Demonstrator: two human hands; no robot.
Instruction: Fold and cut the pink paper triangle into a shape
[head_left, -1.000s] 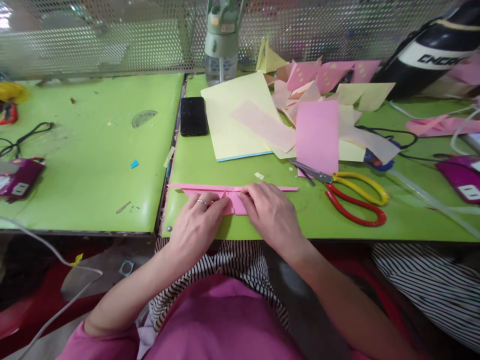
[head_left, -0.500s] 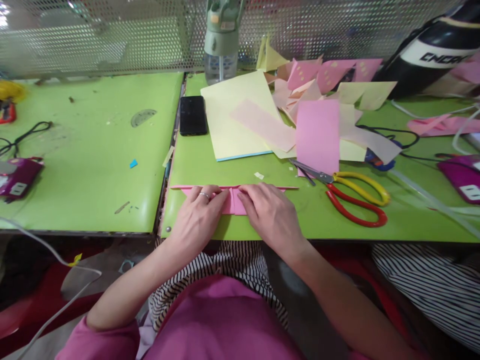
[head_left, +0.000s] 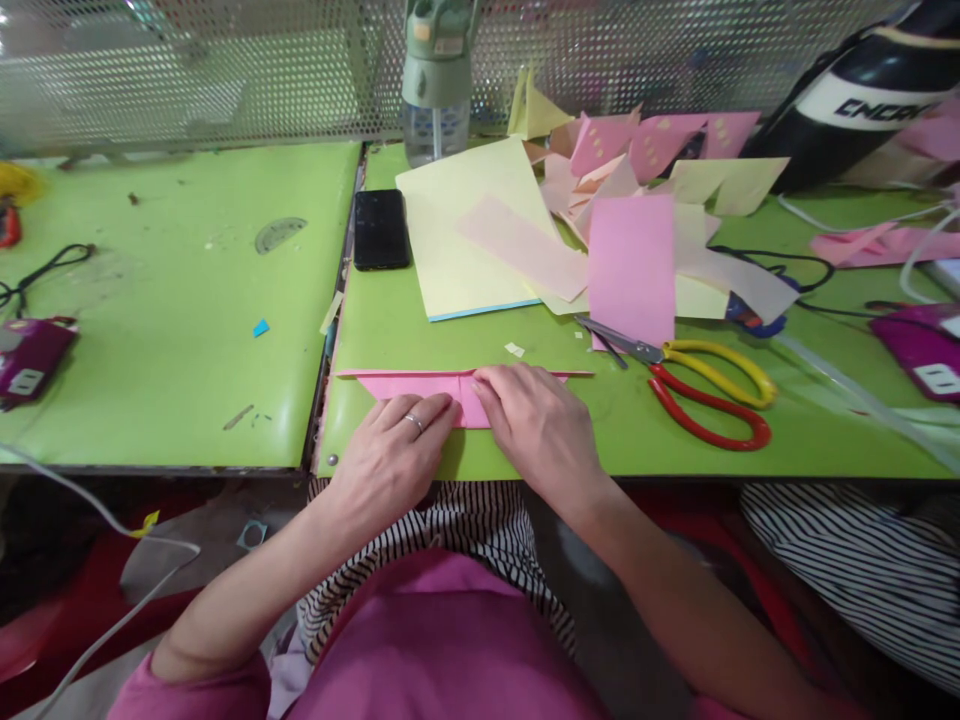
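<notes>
A folded pink paper [head_left: 409, 386] lies flat near the front edge of the green table, with a thin raised fold along its far side. My left hand [head_left: 397, 445], a ring on one finger, presses on its lower left part with the fingers together. At its right half, my right hand [head_left: 536, 425] has thumb and bent fingers closed on the paper near the middle crease. Part of the sheet is hidden under both hands. Scissors [head_left: 675, 375] with one yellow and one red handle lie to the right of my right hand.
Beyond the paper are a black phone [head_left: 381, 230], a large cream sheet [head_left: 465, 260], a pink sheet [head_left: 631, 260] and a heap of folded papers [head_left: 600, 150]. A water bottle [head_left: 437, 90] stands at the back mesh, and a black bottle [head_left: 855, 105] leans at right.
My left hand has slid from the far fold toward the table's front edge, uncovering the paper's upper left part. My right hand stays about where it was.
</notes>
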